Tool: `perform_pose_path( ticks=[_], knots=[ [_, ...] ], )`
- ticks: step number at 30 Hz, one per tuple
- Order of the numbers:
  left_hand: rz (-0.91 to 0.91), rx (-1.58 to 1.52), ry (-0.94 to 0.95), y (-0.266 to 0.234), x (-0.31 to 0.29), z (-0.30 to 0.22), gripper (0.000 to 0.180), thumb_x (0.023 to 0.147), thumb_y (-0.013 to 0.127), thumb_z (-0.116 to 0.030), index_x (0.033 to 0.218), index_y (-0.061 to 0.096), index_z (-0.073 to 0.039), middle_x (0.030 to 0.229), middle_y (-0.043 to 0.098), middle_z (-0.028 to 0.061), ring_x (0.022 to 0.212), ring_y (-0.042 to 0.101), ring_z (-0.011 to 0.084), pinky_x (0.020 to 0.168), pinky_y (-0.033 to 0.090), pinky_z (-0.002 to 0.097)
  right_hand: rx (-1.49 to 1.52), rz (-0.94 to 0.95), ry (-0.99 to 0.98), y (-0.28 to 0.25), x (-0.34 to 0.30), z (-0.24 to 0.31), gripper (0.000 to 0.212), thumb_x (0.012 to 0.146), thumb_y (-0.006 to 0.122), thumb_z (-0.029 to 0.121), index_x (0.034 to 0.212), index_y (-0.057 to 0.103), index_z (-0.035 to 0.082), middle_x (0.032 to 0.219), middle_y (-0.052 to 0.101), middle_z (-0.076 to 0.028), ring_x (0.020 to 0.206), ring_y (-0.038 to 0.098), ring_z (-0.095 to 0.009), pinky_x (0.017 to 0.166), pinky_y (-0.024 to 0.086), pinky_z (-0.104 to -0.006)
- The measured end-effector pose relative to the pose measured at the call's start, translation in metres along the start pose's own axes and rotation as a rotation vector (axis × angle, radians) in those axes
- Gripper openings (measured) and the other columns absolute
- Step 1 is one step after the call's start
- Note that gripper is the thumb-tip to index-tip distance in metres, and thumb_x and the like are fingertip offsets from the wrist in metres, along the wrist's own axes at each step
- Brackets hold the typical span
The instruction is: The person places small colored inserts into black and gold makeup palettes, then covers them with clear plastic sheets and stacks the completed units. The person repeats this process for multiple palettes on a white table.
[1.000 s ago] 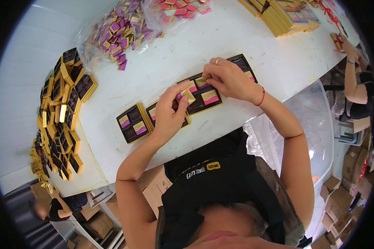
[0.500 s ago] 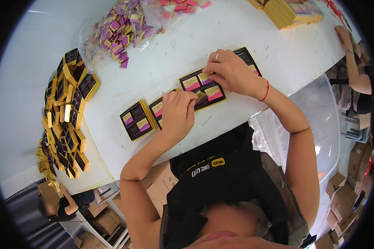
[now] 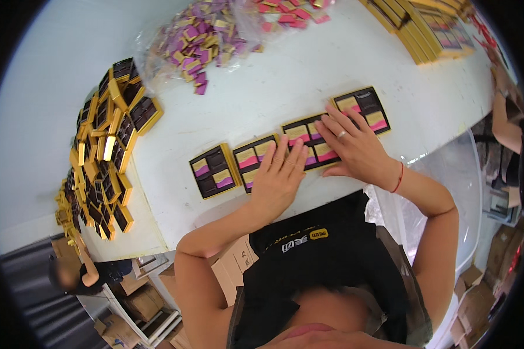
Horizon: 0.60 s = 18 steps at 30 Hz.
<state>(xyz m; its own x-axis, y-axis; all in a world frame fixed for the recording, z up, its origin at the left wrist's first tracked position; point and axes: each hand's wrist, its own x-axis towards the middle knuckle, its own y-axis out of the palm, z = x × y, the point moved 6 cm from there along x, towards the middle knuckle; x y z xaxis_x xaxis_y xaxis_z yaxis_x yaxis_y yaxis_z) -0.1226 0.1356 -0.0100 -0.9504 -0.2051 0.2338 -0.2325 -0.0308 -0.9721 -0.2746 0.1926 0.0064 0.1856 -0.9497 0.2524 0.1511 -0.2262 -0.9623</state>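
Note:
Four-compartment boxes with black trays and gold sides stand in a row before me. In the leftmost box (image 3: 205, 187), two gold-and-purple wrapped squares sit in diagonal compartments. The second box (image 3: 235, 156) shows pink and purple squares, partly covered by my left hand (image 3: 275, 187). That hand lies flat, fingers stretched across the second box's right side and the third box (image 3: 284, 128). My right hand (image 3: 362, 152) rests fingers spread over the third box's right part, fingertips reaching the rightmost box (image 3: 367, 100). Two pink squares show in that one. Both hands look empty.
Many black-and-gold boxes (image 3: 108, 142) are heaped on the left. Behind are purple wrapped squares (image 3: 201, 41) on clear plastic and pink ones (image 3: 288, 14). Stacked gold boxes (image 3: 413, 35) stand far right. Other people's arms (image 3: 506, 128) show at both table edges.
Both hands have gone from pinching at the third box to lying flat with fingers extended over the boxes. The whole view has shifted, so the scene sits farther right.

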Motion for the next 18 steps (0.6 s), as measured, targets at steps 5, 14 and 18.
perform_pose_path(
  ticks=[5, 14, 18],
  knots=[
    [-0.24, -0.127, -0.302, -0.036, 0.009, 0.106, 0.033, 0.083, 0.072, -0.023, 0.112, 0.065, -0.008, 0.112, 0.066, 0.0106, 0.109, 0.059, 0.0305, 0.099, 0.041, 0.0465, 0.1, 0.083, -0.038, -0.006, 0.03, 0.004, 0.088, 0.069, 0.079, 0.047, 0.137, 0.048, 0.0, 0.125, 0.055, -0.013, 0.129, 0.045, -0.031, 0.109, 0.032, -0.0478],
    [-0.224, -0.35, -0.792, 0.019, 0.028, 0.307, 0.034, 0.08, 0.077, -0.024, 0.106, 0.066, -0.006, 0.105, 0.069, 0.0132, 0.089, 0.069, 0.0195, 0.075, 0.053, 0.0331, 0.2, -0.085, 0.041, 0.069, 0.286, -0.051, 0.028, 0.077, 0.063, 0.006, 0.104, 0.069, 0.004, 0.09, 0.069, -0.017, 0.097, 0.065, -0.035, 0.08, 0.054, -0.0445],
    [-0.47, -1.351, -0.981, 0.018, -0.031, 0.321, 0.019, 0.094, 0.063, -0.016, 0.108, 0.063, -0.002, 0.1, 0.069, 0.0099, 0.088, 0.071, 0.0222, 0.077, 0.058, 0.0294, 0.015, -0.002, 0.208, 0.088, 0.31, -0.056, 0.027, 0.074, 0.067, 0.012, 0.101, 0.069, 0.007, 0.089, 0.07, -0.016, 0.09, 0.067, -0.035, 0.077, 0.054, -0.0437]
  ],
)
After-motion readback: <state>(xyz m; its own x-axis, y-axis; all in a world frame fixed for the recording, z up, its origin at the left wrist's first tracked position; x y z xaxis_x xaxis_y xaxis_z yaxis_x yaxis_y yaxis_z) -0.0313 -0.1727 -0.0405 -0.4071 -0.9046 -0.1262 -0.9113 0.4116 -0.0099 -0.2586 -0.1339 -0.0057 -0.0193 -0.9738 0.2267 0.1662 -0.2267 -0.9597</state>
